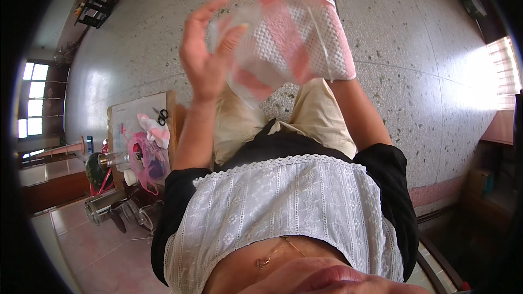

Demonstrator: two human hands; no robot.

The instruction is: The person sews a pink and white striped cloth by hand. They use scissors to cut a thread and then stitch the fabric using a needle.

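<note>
A pink and white checked cloth, with a clear plastic sheet or bag around it, is held up over the floor ahead of my knees. My left hand is raised at its left edge, thumb and fingers apart and blurred; a blurred bit of the plastic lies near the fingertips. The cloth covers my right hand, and only the wrist and forearm come out below its right corner. The right fingers are hidden, so their grip does not show.
To the left stands a small table with black scissors, another pink and white cloth and a pink plastic bag. Glass jars and a watermelon are near it. Speckled floor lies ahead.
</note>
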